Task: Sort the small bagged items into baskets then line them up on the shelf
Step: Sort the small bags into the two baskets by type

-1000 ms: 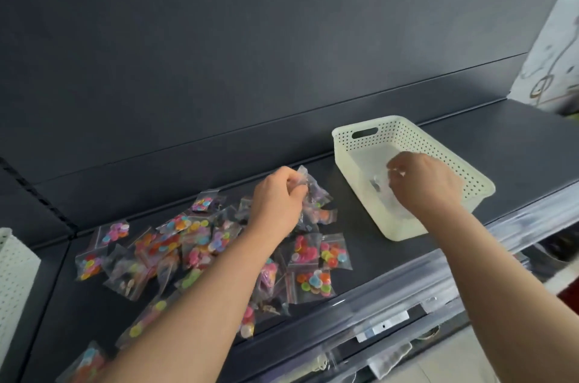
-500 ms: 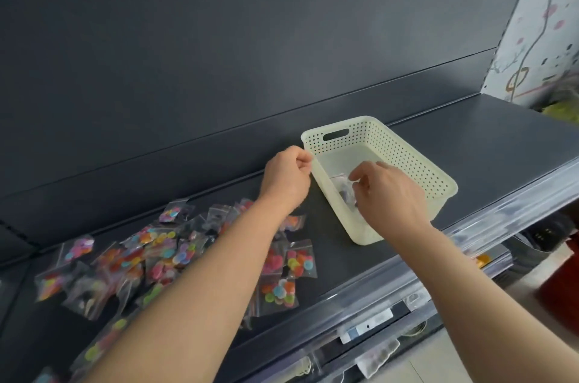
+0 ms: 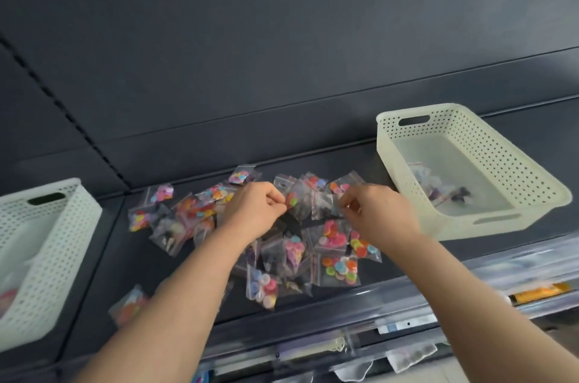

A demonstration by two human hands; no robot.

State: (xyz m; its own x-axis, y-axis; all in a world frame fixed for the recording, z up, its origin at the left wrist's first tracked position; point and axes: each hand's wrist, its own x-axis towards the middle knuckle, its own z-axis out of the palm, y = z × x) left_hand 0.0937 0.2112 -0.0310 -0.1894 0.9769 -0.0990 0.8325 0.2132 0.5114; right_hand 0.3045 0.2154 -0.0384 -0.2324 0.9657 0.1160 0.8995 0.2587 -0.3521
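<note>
A heap of small clear bags (image 3: 338, 266) filled with coloured buttons and dark bits lies on the dark shelf (image 3: 360, 160). My left hand (image 3: 253, 210) is over the heap's middle, and its curled fingertips pinch a bag of orange and green buttons (image 3: 293, 201). My right hand (image 3: 379, 213) is just right of it, with finger and thumb closed on the edge of a clear bag (image 3: 340, 191). A cream perforated basket (image 3: 498, 221) stands at the right and holds a few bags with dark items (image 3: 451, 194). A white basket (image 3: 47, 226) stands at the left.
The dark back panel (image 3: 282, 54) rises straight behind the shelf. A clear price rail (image 3: 470, 288) with an orange label (image 3: 539, 293) runs along the shelf's front edge. One stray bag (image 3: 128, 309) lies near the front, left of my left forearm. Something reddish shows inside the white basket.
Both hands have left the cream basket and come back over the heap, each now pinching a bag. The view has swung left, bringing the white basket in.
</note>
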